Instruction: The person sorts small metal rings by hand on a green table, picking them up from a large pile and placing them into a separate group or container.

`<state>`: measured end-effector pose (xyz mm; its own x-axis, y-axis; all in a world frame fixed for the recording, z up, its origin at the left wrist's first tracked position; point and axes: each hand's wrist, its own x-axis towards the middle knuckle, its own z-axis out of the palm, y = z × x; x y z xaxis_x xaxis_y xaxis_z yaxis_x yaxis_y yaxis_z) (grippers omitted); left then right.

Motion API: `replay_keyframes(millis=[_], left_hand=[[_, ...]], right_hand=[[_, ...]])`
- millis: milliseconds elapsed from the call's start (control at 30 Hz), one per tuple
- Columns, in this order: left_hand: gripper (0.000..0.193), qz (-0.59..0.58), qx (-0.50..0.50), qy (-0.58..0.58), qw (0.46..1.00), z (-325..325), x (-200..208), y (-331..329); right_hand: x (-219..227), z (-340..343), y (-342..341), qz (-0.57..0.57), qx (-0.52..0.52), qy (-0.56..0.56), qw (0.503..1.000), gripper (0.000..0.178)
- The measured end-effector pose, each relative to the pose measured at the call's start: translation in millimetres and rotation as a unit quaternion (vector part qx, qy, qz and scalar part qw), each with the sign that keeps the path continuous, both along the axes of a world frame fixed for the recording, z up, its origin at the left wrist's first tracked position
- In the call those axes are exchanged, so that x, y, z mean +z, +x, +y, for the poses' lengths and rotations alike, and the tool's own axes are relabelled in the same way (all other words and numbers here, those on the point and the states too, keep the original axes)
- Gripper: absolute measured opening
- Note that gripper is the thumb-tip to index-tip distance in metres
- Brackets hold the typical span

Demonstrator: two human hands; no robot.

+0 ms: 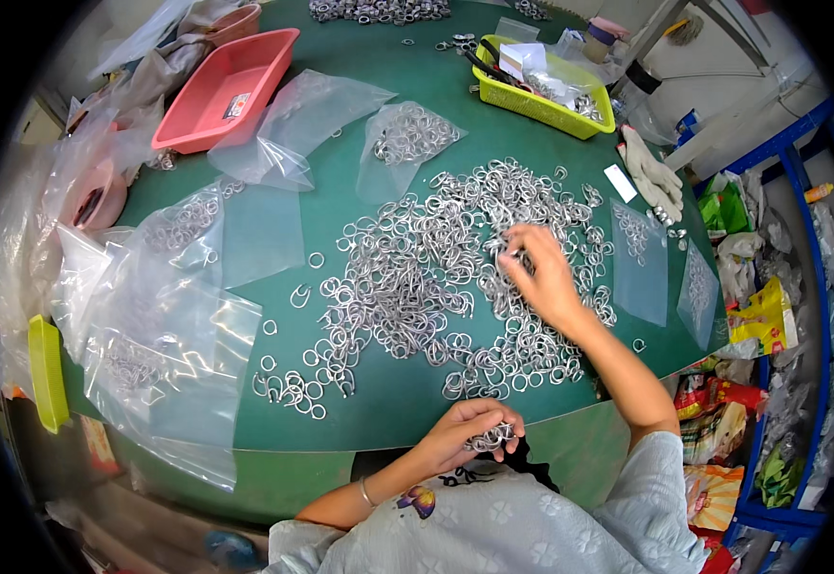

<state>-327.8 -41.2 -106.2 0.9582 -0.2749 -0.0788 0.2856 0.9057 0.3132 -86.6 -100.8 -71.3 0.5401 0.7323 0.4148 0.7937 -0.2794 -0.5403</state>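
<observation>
A wide heap of small silvery metal rings (388, 287) is spread over the green table (283, 383); some of them look like open loops. At the table's near edge, my left hand (465, 429) is closed around several metal rings (492, 438), which show at its fingers. My right hand (543, 273) reaches into the right part of the heap, fingers curled and thumb drawn in. Whatever lies between those fingertips is hidden or too small to make out. Loose rings (293, 387) lie scattered at the heap's lower left.
Clear bags with rings (164, 316) cover the left side; another ring bag (407, 139) lies beyond the heap. Small bags (639, 258) and a glove (648, 172) lie right. A pink tray (274, 59) and yellow-green basket (541, 107) stand farther back. Blue shelving (800, 182) borders the right.
</observation>
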Motion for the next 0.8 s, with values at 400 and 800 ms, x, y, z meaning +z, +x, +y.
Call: replay_keyframes(millis=[400, 800], left_hand=[[0.022, 0.017, 0.021, 0.021, 0.999, 0.0, 0.9, -4.4], [0.021, 0.041, 0.021, 0.009, 0.999, 5.2, 2.9, -3.2]], right_hand=[[26.0, 8.6, -64.2, -0.039, 0.126, -0.003, 0.991, 0.021], [0.6, 56.2, 36.8, -0.126, -0.04, -0.164, 0.978, 0.007]])
